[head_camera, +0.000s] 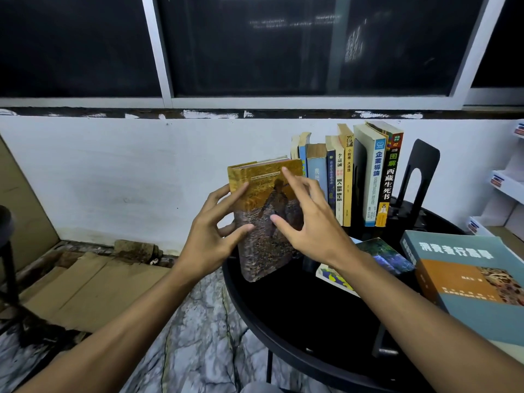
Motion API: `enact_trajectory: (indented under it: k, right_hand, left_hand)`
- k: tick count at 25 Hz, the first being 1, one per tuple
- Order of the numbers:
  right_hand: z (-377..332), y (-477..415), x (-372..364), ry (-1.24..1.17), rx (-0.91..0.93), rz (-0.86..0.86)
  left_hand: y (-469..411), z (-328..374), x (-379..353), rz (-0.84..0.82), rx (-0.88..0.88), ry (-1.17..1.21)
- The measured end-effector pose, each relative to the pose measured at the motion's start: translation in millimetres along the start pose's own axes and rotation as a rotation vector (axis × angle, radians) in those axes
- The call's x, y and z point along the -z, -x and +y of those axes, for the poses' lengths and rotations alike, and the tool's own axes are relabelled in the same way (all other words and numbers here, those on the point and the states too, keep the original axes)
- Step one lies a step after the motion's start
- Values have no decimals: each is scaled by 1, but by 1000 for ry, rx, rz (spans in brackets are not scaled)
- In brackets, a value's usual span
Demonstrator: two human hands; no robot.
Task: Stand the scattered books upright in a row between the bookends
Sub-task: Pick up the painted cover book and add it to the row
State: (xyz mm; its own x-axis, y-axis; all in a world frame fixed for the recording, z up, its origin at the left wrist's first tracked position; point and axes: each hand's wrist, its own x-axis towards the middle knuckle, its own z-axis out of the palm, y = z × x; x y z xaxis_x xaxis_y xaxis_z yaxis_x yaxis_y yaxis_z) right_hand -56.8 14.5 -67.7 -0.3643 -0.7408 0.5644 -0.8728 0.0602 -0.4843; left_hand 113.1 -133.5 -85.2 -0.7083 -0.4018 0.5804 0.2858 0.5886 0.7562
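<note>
A thick book with a yellow and brown cover point(263, 251) stands upright at the left edge of the round black table point(255, 321). My left hand point(209, 231) grips its spine side, thumb on the cover. With fingers spread, my right hand point(309, 225) hovers at the front of the cover. Behind it, a row of upright books point(340, 177) runs to the right. One black bookend point(359, 171) stands inside the row and another point(422, 165) stands at its right end. A large teal and orange book point(467, 268) lies flat on the right.
Two thin books point(388, 256) lie flat near the table's middle, partly under my right arm. Flattened cardboard point(93, 285) covers the floor on the left, beside a black stool point(5, 228). White shelves point(507, 182) stand at the far right. A white wall is close behind the table.
</note>
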Motion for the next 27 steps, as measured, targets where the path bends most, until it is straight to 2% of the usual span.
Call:
enact_trajectory:
  k: [4,11,19,27]
  right_hand:
    - [-10,7,21,-179,-140,-67]
    - [-12,18,72,-210,-106,-73]
    - [2,27,99,-162,-135,-90]
    - [2,31,84,-84,-125,115]
  left_hand:
    - [-5,20,-20,-57,-33,105]
    - [-17,24,-61,-111,-26,132]
    - [-17,14,-102,-156,6,21]
    - [-16,7,-116,-143,78,9]
